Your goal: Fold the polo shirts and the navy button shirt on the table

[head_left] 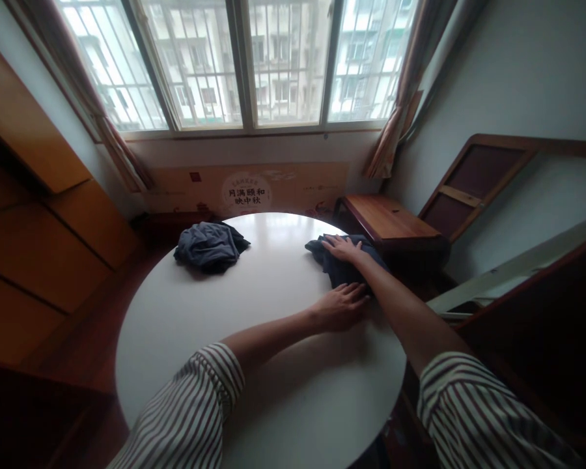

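A dark navy folded garment [344, 268] lies near the right edge of the round white table [268, 306]. My right hand [342, 249] rests flat on its far part, fingers stretched out. Along its near edge lies my left hand [340, 306], palm down with the fingers extended toward the right. Part of the cloth is covered by my hands and right forearm, so its kind is unclear. Across the table at the left sits a crumpled bundle of dark blue-grey clothing [209, 247], touched by neither hand.
Behind the table on the right stands a low wooden side table [390, 215], with a wood-framed panel [478, 169] leaning at the wall. Orange-brown cabinets [39, 260] line the left. A printed cardboard box [293, 189] stands below the barred window [244, 65].
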{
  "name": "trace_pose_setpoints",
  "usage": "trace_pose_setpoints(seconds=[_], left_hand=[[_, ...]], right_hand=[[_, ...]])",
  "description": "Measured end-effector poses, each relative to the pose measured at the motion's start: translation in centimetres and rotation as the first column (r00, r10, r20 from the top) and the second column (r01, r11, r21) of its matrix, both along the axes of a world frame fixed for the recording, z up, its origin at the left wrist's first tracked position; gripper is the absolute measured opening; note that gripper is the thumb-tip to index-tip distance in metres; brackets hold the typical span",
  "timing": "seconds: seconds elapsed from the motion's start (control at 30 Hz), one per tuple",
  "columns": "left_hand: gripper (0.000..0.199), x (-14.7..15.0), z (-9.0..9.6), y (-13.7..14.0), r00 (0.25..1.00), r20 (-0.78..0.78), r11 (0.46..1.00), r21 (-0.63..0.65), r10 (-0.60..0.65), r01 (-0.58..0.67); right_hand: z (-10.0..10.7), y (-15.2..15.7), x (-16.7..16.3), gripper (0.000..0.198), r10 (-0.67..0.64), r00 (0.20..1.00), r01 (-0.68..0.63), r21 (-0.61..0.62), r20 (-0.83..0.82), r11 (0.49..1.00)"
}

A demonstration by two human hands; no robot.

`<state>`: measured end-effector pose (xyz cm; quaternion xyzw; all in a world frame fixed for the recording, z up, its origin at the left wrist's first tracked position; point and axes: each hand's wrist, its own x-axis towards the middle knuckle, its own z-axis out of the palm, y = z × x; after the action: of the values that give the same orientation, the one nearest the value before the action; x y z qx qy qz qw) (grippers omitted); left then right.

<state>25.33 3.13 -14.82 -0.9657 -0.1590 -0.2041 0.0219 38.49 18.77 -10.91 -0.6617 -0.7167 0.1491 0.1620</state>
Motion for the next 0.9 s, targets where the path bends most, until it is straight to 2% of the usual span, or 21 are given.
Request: trace_pose_setpoints(seconds=[0.07, 0.13, 0.2, 0.27, 0.3, 0.33, 0.4, 0.43, 0.47, 0.53, 0.6, 0.63, 0.67, 0.73, 0.9], left_hand=[[0.036, -1.4, 1.0, -0.3, 0.999, 0.002, 0.998, -0.050, -0.040, 0.040], [0.032, -3.9, 1.8, -0.4, 0.999, 0.016, 0.995, -0.092, -0.038, 0.040], [0.029, -7.8, 2.2, 0.1, 0.998, 0.027, 0.992, -0.119, 0.052, -0.049], [0.027, -12.4, 2.3, 1.4, 0.968, 0.030, 0.961, -0.132, 0.250, -0.244], [0.027, -14.8, 2.4, 2.2, 0.923, 0.035, 0.917, -0.135, 0.383, -0.375], [0.028, -17.2, 2.4, 3.1, 0.853, 0.047, 0.849, -0.140, 0.520, -0.510], [0.031, -21.6, 2.3, 4.8, 0.656, 0.074, 0.658, -0.160, 0.751, -0.736], [0.033, -23.5, 2.3, 5.4, 0.555, 0.080, 0.560, -0.166, 0.828, -0.811], [0.036, -25.2, 2.2, 6.0, 0.466, 0.080, 0.473, -0.162, 0.881, -0.866], [0.043, -27.9, 1.9, 6.5, 0.328, 0.066, 0.334, -0.120, 0.942, -0.935], [0.050, -29.9, 1.5, 6.7, 0.230, 0.043, 0.233, -0.078, 0.972, -0.969], [0.051, -30.6, 1.2, 6.7, 0.198, 0.031, 0.200, -0.074, 0.980, -0.977], [0.050, -31.2, 1.0, 6.7, 0.180, 0.019, 0.181, -0.085, 0.983, -0.980], [0.042, -32.1, 0.7, 6.8, 0.187, 0.027, 0.189, -0.140, 0.982, -0.972], [0.033, -32.9, 0.9, 7.2, 0.238, 0.302, 0.320, -0.259, 0.923, -0.911]], right_hand=[[0.6, 0.0, -1.7, 0.051, 0.021, 1.000, -0.022, 0.067, 0.009, 0.998], [0.8, -0.8, -4.0, 0.046, 0.085, 0.996, -0.084, 0.169, 0.006, 0.982], [0.4, -2.5, -6.3, 0.042, 0.171, 0.985, -0.165, 0.266, 0.000, 0.950], [-0.8, -4.5, -8.2, 0.038, 0.253, 0.968, -0.238, 0.327, -0.003, 0.915], [-1.5, -5.5, -8.9, 0.035, 0.286, 0.958, -0.268, 0.344, -0.002, 0.900], [-2.4, -6.4, -9.3, 0.033, 0.313, 0.950, -0.293, 0.354, 0.001, 0.888], [-3.9, -7.5, -9.7, 0.028, 0.357, 0.934, -0.335, 0.359, 0.005, 0.871], [-4.6, -7.8, -9.7, 0.026, 0.372, 0.928, -0.349, 0.358, 0.006, 0.866], [-5.1, -7.9, -9.6, 0.025, 0.380, 0.925, -0.356, 0.357, 0.005, 0.864], [-5.7, -7.8, -9.3, 0.026, 0.383, 0.924, -0.359, 0.355, 0.000, 0.863], [-5.9, -7.5, -9.1, 0.027, 0.382, 0.924, -0.357, 0.353, 0.000, 0.865], [-6.0, -7.4, -9.1, 0.027, 0.386, 0.922, -0.363, 0.350, 0.003, 0.864], [-6.0, -7.3, -9.1, 0.028, 0.392, 0.920, -0.370, 0.347, 0.007, 0.862], [-6.0, -7.3, -9.1, 0.029, 0.405, 0.914, -0.385, 0.341, 0.015, 0.857], [-6.2, -7.5, -9.2, 0.032, 0.416, 0.909, -0.396, 0.339, 0.016, 0.853]])
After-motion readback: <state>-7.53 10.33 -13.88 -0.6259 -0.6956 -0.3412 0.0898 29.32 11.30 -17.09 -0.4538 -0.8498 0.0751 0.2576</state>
